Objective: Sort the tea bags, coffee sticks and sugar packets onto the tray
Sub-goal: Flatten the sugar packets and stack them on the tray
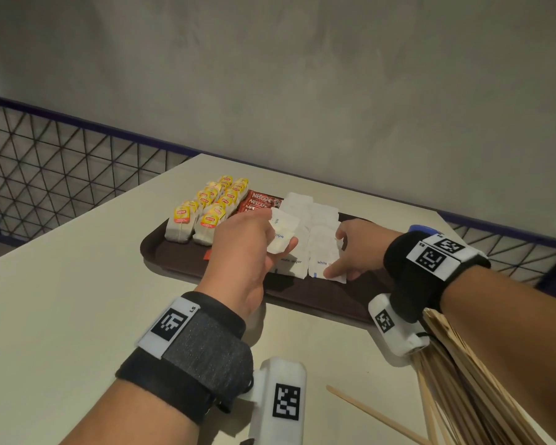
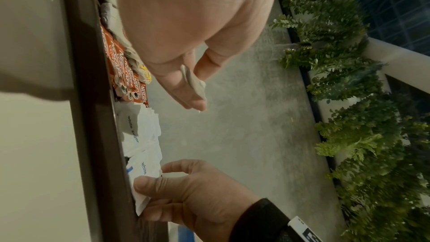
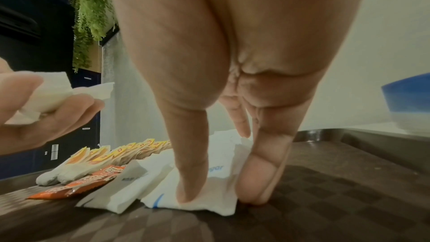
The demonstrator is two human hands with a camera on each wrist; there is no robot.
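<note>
A dark brown tray (image 1: 174, 261) lies on the pale table. Yellow-tagged tea bags (image 1: 206, 207) fill its left side in two rows. Red coffee sticks (image 1: 260, 202) lie beside them, and white sugar packets (image 1: 315, 220) overlap on the right. My left hand (image 1: 247, 248) hovers over the tray's middle and grips a few sugar packets (image 1: 281, 236), also seen as held packets (image 3: 51, 91) from the right wrist. My right hand (image 1: 350, 252) is down on the nearest sugar packet (image 3: 209, 196). Its thumb (image 3: 193, 190) lies on top, with fingers at the packet's right corner.
A bundle of wooden stirrers (image 1: 463, 380) lies at the near right, one loose stirrer (image 1: 376, 415) beside it. A blue-and-white bowl (image 3: 409, 102) stands just beyond the tray's right end. A mesh railing (image 1: 61, 155) borders the table on the left; a grey wall rises behind.
</note>
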